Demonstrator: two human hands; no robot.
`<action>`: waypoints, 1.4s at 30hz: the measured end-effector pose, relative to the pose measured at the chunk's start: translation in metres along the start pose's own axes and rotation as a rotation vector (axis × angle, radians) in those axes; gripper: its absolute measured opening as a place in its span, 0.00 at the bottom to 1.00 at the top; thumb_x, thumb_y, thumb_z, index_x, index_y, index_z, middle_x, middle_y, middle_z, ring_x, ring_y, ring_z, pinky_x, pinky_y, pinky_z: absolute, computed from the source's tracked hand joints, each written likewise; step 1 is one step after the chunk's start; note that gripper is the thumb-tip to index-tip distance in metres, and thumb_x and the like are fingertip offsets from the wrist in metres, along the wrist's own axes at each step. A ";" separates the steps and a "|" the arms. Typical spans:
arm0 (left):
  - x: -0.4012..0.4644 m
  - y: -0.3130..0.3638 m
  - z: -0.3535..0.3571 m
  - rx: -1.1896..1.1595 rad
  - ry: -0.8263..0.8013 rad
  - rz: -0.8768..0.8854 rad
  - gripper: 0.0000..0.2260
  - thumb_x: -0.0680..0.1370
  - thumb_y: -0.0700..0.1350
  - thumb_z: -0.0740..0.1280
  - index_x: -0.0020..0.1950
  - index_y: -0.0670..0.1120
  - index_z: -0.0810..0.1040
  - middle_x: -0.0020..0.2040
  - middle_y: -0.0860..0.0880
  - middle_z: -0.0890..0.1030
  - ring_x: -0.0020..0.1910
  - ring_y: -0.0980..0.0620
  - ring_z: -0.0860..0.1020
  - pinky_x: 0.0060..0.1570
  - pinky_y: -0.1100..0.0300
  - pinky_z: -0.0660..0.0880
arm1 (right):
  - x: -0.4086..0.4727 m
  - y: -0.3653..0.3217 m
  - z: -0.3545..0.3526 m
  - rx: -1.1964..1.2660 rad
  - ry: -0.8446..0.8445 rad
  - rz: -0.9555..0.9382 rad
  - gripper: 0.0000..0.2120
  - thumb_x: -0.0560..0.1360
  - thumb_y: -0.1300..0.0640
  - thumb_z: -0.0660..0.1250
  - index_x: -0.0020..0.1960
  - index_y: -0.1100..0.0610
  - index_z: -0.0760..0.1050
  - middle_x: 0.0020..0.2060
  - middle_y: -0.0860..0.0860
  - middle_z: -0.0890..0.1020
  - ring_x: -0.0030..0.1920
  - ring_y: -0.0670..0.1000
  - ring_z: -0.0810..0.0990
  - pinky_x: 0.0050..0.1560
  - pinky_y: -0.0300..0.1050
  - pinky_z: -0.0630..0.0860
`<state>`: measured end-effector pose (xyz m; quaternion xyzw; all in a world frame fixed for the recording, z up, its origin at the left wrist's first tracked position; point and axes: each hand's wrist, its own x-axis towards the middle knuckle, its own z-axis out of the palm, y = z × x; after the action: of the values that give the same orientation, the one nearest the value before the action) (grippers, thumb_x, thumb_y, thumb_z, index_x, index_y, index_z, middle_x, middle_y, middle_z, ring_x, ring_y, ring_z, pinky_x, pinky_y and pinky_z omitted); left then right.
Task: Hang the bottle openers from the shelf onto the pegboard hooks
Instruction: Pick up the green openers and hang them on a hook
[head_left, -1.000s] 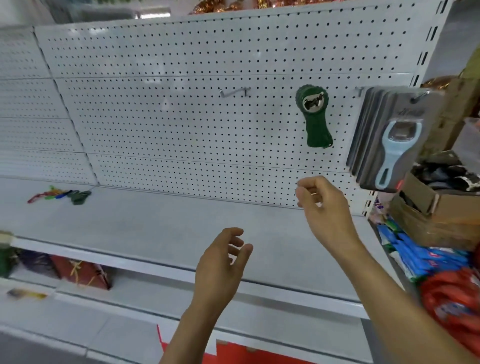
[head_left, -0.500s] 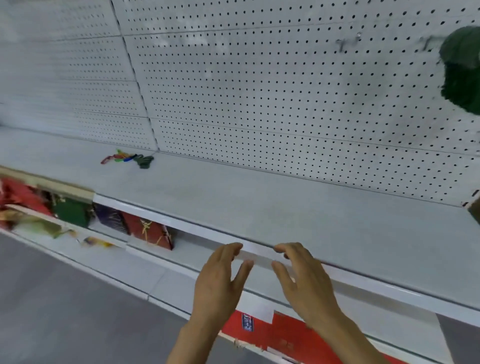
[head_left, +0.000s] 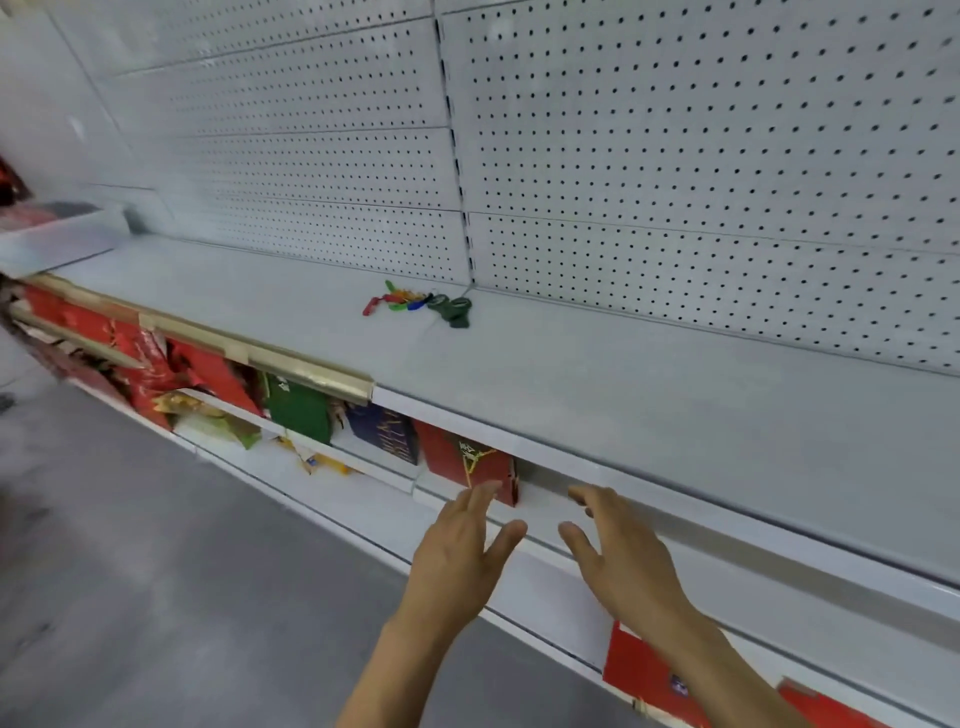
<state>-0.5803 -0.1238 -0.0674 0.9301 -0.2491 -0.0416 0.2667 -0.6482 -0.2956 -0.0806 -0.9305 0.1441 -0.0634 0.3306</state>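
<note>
A small pile of bottle openers (head_left: 421, 305), red, green, blue and dark green, lies on the grey shelf (head_left: 597, 374) against the white pegboard (head_left: 675, 156). My left hand (head_left: 457, 556) and my right hand (head_left: 618, 556) hover side by side below the shelf's front edge, both empty with fingers spread. The pile is well beyond them, up and to the left. No hooks show on the pegboard in this view.
Under the shelf, a lower shelf holds red, green and blue gift bags (head_left: 296, 410). A gold strip (head_left: 249, 348) edges the shelf's left part. A white tray (head_left: 57, 234) sits at far left. Grey floor (head_left: 130, 571) spreads at lower left.
The view has swung left: the hanging green opener and the packaged openers have left the frame, and the pile on the shelf is now nearer the centre. Both hands dropped low, open.
</note>
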 end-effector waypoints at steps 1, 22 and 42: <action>0.007 -0.011 -0.005 -0.007 -0.001 -0.004 0.24 0.79 0.62 0.56 0.73 0.55 0.64 0.71 0.56 0.70 0.69 0.57 0.68 0.65 0.62 0.66 | 0.011 -0.007 0.006 -0.006 -0.006 -0.006 0.17 0.80 0.47 0.59 0.68 0.47 0.66 0.65 0.44 0.72 0.64 0.46 0.72 0.61 0.43 0.70; 0.299 -0.153 -0.073 -0.139 -0.043 -0.088 0.18 0.80 0.54 0.63 0.69 0.52 0.70 0.65 0.54 0.75 0.60 0.56 0.74 0.60 0.61 0.73 | 0.338 -0.077 0.071 0.016 0.015 0.019 0.13 0.79 0.49 0.60 0.63 0.48 0.72 0.59 0.45 0.76 0.57 0.47 0.76 0.54 0.46 0.73; 0.474 -0.246 -0.065 0.029 -0.190 0.396 0.09 0.79 0.49 0.66 0.54 0.45 0.79 0.67 0.50 0.73 0.69 0.52 0.67 0.65 0.64 0.62 | 0.451 -0.104 0.118 -0.386 0.088 0.231 0.15 0.79 0.44 0.58 0.58 0.53 0.72 0.55 0.49 0.73 0.57 0.51 0.71 0.47 0.44 0.70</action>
<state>-0.0444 -0.1423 -0.1130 0.8589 -0.4512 -0.0722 0.2314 -0.1713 -0.2878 -0.0962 -0.9502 0.2734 -0.0372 0.1447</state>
